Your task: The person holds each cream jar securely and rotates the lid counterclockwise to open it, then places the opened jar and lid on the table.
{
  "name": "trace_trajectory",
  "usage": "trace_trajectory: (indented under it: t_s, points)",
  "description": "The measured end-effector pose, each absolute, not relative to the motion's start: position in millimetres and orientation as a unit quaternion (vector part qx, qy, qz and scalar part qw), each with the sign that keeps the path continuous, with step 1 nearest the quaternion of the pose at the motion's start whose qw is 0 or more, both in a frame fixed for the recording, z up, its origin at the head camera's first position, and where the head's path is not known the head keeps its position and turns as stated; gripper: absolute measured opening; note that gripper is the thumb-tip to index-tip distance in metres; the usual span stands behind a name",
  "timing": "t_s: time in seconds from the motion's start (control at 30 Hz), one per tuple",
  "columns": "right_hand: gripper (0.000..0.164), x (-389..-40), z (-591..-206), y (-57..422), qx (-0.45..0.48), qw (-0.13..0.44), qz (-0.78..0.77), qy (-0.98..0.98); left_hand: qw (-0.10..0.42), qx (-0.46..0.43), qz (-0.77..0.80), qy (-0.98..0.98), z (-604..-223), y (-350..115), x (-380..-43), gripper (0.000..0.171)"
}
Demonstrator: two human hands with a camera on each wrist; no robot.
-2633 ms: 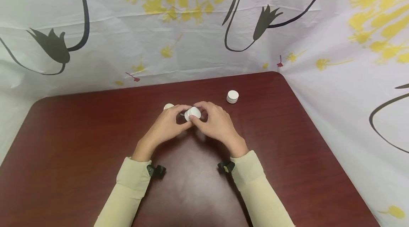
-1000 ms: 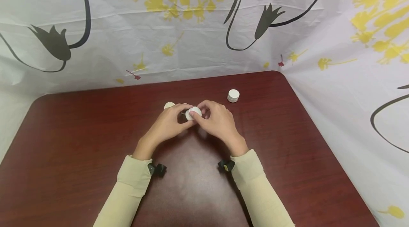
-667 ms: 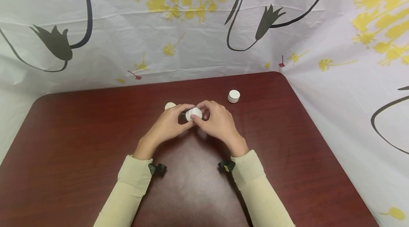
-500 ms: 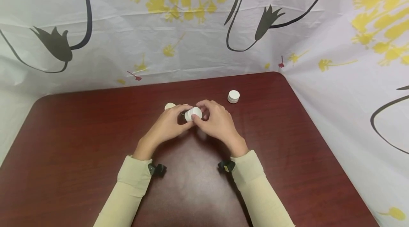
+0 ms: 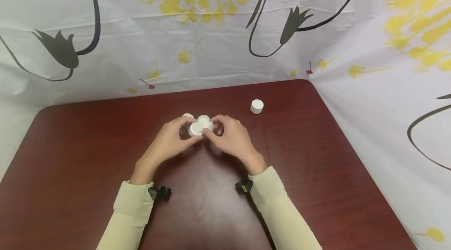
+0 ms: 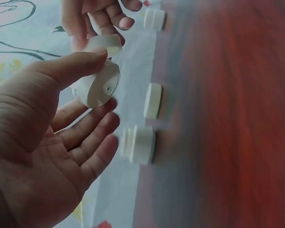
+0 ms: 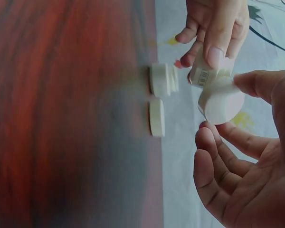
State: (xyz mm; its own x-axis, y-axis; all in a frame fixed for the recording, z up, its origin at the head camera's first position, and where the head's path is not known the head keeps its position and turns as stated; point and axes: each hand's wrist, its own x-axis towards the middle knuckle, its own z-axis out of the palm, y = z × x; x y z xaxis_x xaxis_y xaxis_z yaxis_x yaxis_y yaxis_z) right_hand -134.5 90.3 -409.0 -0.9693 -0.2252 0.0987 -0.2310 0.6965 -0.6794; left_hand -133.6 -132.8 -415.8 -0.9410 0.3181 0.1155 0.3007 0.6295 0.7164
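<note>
My left hand (image 5: 169, 138) pinches a small white jar (image 6: 97, 88) between thumb and fingers, its round mouth facing up in the head view. A white screw lid (image 7: 222, 102) is pinched by the thumb and fingertips of my right hand (image 5: 230, 136). This lid is off the jar, close beside its rim and overlapping it in the head view. Just beyond the hands, a second white jar (image 6: 140, 145) stands on the table with its threaded neck bare, partly hidden by my left hand in the head view. Beside it lies another white lid (image 6: 153, 100).
A third white jar (image 5: 257, 106), with its lid on, stands farther back to the right on the dark red table (image 5: 299, 144). A white patterned cloth (image 5: 218, 46) hangs behind the table and along its right side.
The lid has come off the held jar and is apart from it in my right hand. Both hands have shifted left, the left one more, uncovering the lid lying on the table.
</note>
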Motion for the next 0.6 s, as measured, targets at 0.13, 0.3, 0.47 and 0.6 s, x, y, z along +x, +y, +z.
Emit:
trace_trajectory:
  t_s: [0.13,0.3,0.47,0.6]
  points:
    - [0.033,-133,-414,80,0.13,-0.005,0.362,-0.923,-0.001,0.156,0.379,0.912,-421,-147,-127,0.05]
    - [0.034,-130,-420,70,0.145,-0.013,0.356,-0.923,0.002,0.137,0.378,0.916,-427,-160,-121,0.049]
    - [0.036,-131,-425,65,0.161,-0.021,0.348,-0.923,0.007,0.138,0.372,0.918,-433,-166,-123,0.047]
    - [0.038,-132,-429,63,0.174,-0.017,0.354,-0.919,0.01,0.14,0.369,0.919,-437,-170,-125,0.045]
